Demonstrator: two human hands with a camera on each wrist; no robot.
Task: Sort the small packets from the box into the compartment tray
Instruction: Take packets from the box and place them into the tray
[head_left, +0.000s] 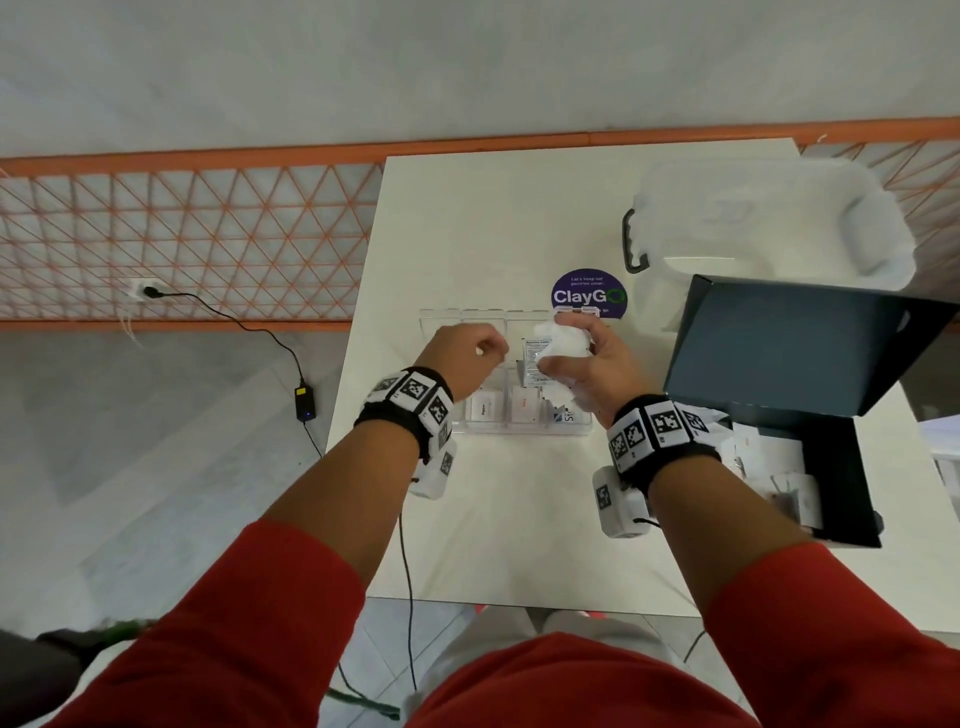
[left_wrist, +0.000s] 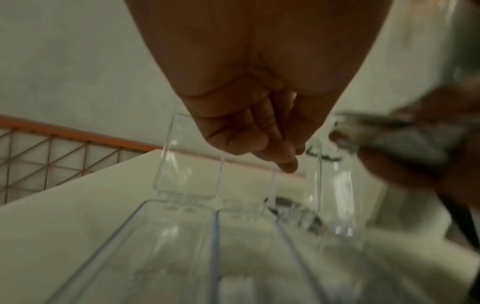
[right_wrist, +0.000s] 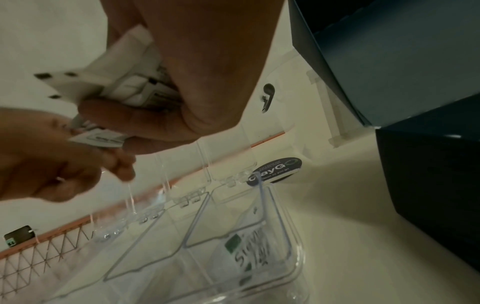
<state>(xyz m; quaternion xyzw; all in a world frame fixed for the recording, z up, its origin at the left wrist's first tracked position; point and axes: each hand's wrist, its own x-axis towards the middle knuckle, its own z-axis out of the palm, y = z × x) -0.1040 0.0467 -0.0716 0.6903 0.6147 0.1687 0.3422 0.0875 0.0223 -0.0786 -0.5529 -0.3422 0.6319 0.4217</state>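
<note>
My right hand (head_left: 576, 364) grips a bunch of small white packets (head_left: 565, 339) above the clear compartment tray (head_left: 519, 429); the right wrist view shows the packets (right_wrist: 130, 88) fanned out of its fist. One printed packet (head_left: 535, 364) hangs down from the bunch. My left hand (head_left: 470, 353) hovers just left of it with curled fingers (left_wrist: 259, 144), and I see nothing held in them. The tray's front compartments hold packets (head_left: 485, 409), one with green lettering (right_wrist: 249, 253). More packets (head_left: 779, 467) lie in the open dark box (head_left: 810, 358) at the right.
A clear lidded plastic container (head_left: 769, 218) stands at the back right, behind the box. A round purple sticker (head_left: 589, 293) lies on the white table (head_left: 467, 234) just beyond the tray's raised clear lids (left_wrist: 187, 152). An orange mesh fence (head_left: 182, 234) runs left of the table.
</note>
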